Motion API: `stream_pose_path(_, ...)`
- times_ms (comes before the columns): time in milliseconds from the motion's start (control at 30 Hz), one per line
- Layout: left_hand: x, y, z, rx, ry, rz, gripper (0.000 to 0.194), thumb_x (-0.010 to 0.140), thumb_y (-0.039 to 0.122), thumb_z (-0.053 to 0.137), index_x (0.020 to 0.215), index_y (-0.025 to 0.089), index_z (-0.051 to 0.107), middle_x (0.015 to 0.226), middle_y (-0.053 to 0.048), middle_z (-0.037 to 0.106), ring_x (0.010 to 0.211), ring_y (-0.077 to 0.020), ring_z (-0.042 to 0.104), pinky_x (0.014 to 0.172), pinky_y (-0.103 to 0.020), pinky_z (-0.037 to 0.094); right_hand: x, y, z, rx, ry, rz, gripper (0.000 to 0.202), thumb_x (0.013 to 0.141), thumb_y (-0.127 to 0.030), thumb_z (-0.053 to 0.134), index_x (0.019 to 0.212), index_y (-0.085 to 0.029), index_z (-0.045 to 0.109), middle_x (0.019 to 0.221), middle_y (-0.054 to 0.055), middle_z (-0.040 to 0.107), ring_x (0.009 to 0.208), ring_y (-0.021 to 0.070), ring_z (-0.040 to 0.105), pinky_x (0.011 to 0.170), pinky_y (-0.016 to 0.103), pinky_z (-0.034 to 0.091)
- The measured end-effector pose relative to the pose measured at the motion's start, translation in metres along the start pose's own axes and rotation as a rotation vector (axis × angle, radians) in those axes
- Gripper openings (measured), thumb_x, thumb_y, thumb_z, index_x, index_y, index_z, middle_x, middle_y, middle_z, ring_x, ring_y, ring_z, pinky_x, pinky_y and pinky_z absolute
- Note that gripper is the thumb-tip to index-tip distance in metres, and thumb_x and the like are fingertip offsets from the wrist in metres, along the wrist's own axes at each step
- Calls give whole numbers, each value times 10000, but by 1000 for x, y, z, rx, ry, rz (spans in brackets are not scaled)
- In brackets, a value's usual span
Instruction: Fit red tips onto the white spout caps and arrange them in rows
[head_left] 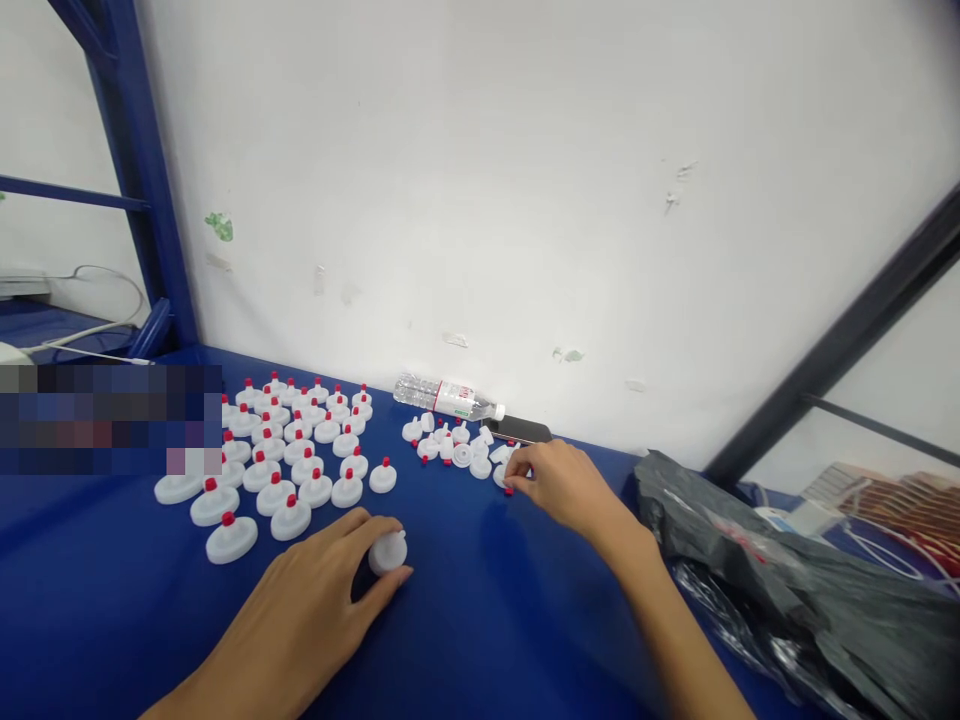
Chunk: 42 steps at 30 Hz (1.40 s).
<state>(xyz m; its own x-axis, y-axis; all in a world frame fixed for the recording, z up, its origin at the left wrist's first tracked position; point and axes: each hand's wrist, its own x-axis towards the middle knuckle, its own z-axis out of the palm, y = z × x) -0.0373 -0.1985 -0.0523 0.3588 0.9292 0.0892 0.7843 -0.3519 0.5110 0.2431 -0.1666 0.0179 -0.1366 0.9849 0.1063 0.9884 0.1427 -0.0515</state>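
Note:
My left hand (322, 590) grips a round white plastic lid (388, 553) with a small spout, between thumb and fingers, low over the blue table. No red tip shows on that lid. Further right, my right hand (559, 482) is pinched at the near edge of a loose pile of white lids (461, 455) and small red caps. A small red cap (509, 491) shows right at its fingertips; the fingers partly hide it. To the left stand several rows of white lids (290, 518) with red caps on their spouts.
Behind the pile, a clear plastic bottle (450, 397) lies on its side against the white wall. Next to it is a dark phone-like slab (517, 430). Grey plastic bags (795, 570) cover the right side of the blue table (465, 640). Blue frame posts (142, 160) rise at left.

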Motion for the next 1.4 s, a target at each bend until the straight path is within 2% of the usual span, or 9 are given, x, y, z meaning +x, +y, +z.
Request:
stream_pose_path(233, 2, -3, 1, -14, 14, 18, 324, 959, 390, 519, 1226, 303, 680, 1144, -27, 696, 985, -259, 690, 846, -400, 486, 3, 2, 15, -61, -40, 32, 120, 876, -150, 710, 846, -235, 791, 897, 62, 795, 860, 265, 729, 626, 301, 365)
stream_pose_path(467, 1, -1, -1, -8, 7, 9, 312, 960, 372, 522, 1217, 307, 686, 1135, -35, 705, 972, -263, 699, 827, -391, 485, 0, -6, 15, -22, -19, -9, 137, 913, -150, 636, 879, -219, 749, 860, 49, 770, 812, 227, 709, 631, 290, 394)
stream_pose_path(533, 0, -1, 0, -7, 17, 8, 308, 959, 372, 525, 1210, 310, 691, 1149, -39, 709, 996, -270, 698, 838, -389, 485, -1, -15, 13, 121, 18, -59, 133, 941, -175, 605, 897, -219, 722, 866, 23, 765, 818, 193, 704, 669, 276, 433)
stream_pose_path(700, -1, 0, 0, 7, 43, 26, 291, 960, 386, 538, 1179, 290, 703, 1099, -46, 722, 965, -267, 696, 812, -366, 474, -4, -49, 16, 775, 129, -215, 64, 941, -232, 649, 961, -216, 707, 896, -4, 751, 814, 145, 685, 694, 246, 475)
stream_pose_path(800, -1, 1, 0, 14, 52, 44, 251, 961, 398, 544, 1103, 275, 711, 976, -36, 715, 850, -250, 684, 714, -334, 444, -7, -69, 21, 965, 110, -219, 161, 953, -299, 661, 1071, -248, 759, 922, 2, 752, 815, 147, 672, 644, 241, 467)
stream_pose_path(900, -2, 1, 1, 1, 76, 78, 215, 964, 408, 551, 984, 257, 703, 902, -30, 703, 765, -228, 655, 659, -312, 408, -10, -84, 27, 1125, 44, -206, 164, 919, -357, 718, 1006, -250, 807, 922, 12, 765, 805, 155, 674, 627, 241, 477)
stream_pose_path(1100, -2, -3, 3, -46, 120, 137, 251, 977, 388, 547, 818, 233, 665, 813, -17, 686, 681, -187, 618, 614, -290, 372, -12, -93, 41, 1331, -99, -220, 198, 805, -379, 832, 910, -212, 809, 880, 19, 774, 782, 158, 696, 658, 239, 506)
stream_pose_path(1333, -3, 3, -3, -31, 188, 137, 280, 968, 404, 561, 762, 240, 655, 742, 3, 675, 636, -180, 618, 596, -290, 389, -12, -94, 41, 1411, -99, -183, 219, 751, -372, 872, 883, -209, 807, 845, 19, 774, 749, 163, 706, 662, 248, 516)
stream_pose_path(1400, -4, 3, -3, -23, 232, 130, 264, 966, 428, 556, 840, 250, 707, 760, 4, 696, 638, -186, 633, 596, -290, 411, -12, -95, 41, 1430, -73, -194, 210, 751, -362, 873, 876, -208, 804, 864, 26, 778, 757, 170, 711, 677, 259, 531)
